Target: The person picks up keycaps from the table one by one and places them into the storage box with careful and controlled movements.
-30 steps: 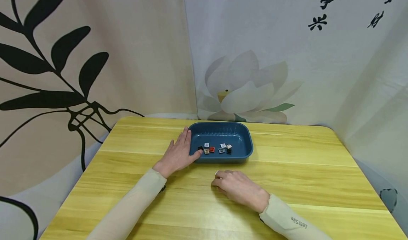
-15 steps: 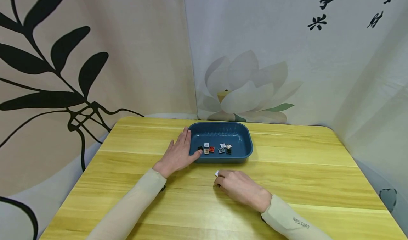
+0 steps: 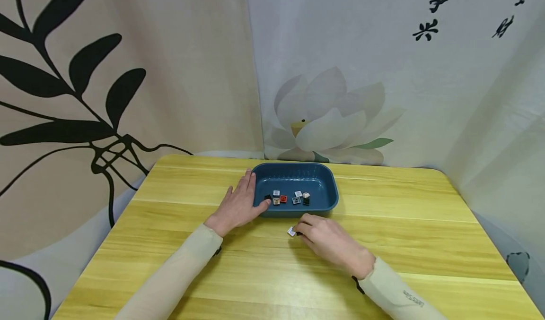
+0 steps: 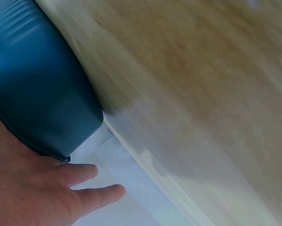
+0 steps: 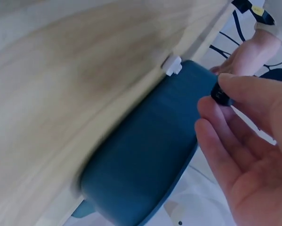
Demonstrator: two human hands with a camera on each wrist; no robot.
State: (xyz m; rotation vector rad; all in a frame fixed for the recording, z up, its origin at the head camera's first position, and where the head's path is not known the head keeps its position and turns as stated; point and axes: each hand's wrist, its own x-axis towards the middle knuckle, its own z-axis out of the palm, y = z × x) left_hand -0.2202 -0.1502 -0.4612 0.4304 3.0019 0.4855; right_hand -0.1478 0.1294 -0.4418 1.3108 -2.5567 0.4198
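Note:
My left hand (image 3: 240, 202) rests against the left end of a dark blue tray (image 3: 315, 213), fingers straight and thumb at the front rim. In the left wrist view the tray's wall (image 4: 42, 84) stands beside that palm. Between thumb and fingertips, my right hand (image 3: 329, 242) pinches a small black block (image 5: 221, 95), largely covered in the head view. It is just in front of the tray. A small white block (image 3: 291, 231) lies on the table close to those fingertips; in the right wrist view this white piece (image 5: 172, 65) has a stepped outline.
Inside the tray sit several small blocks, among them a red one (image 3: 283, 199), a tan one (image 3: 276, 201), a grey one (image 3: 296, 200) and a black one (image 3: 306, 202). The wooden table (image 3: 408, 225) ends at a printed curtain (image 3: 204, 74) behind.
My right hand has shifted right and slightly toward the tray, and a black block now shows in its fingertips. The white block, earlier partly covered, lies exposed. The left hand stays put.

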